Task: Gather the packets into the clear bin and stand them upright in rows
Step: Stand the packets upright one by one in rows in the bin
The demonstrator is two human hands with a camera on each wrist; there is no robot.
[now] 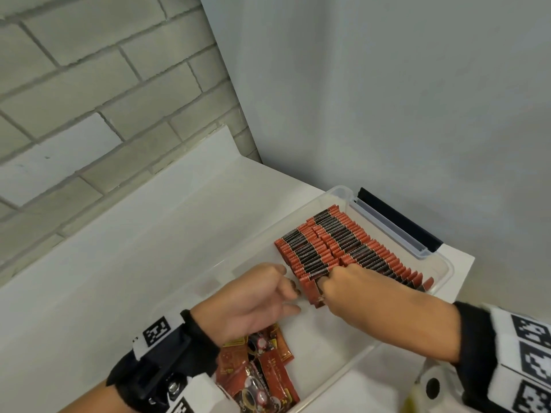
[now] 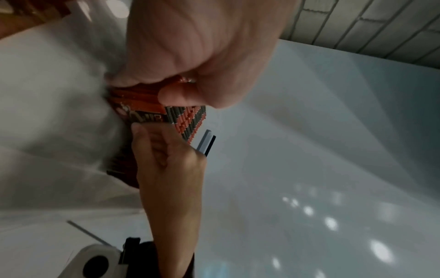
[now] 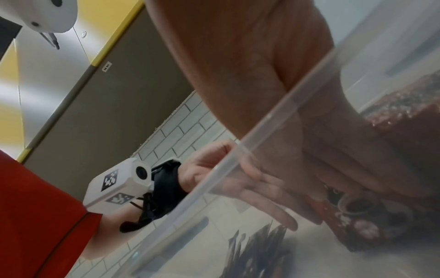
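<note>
Against grey walls, the clear bin (image 1: pixel 372 351) sits on a white counter (image 1: pixel 125 242).

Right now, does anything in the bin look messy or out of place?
Yes: a loose heap of packets lies flat and jumbled at the near end of the clear bin, while the standing rows at the far end are upright.

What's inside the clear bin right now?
Inside the clear bin: upright packets in rows at the far end, loose packets lying flat at the near end. The right hand grips the nearest upright ones, the left hand beside them. The left wrist hides part of the pile.
</note>
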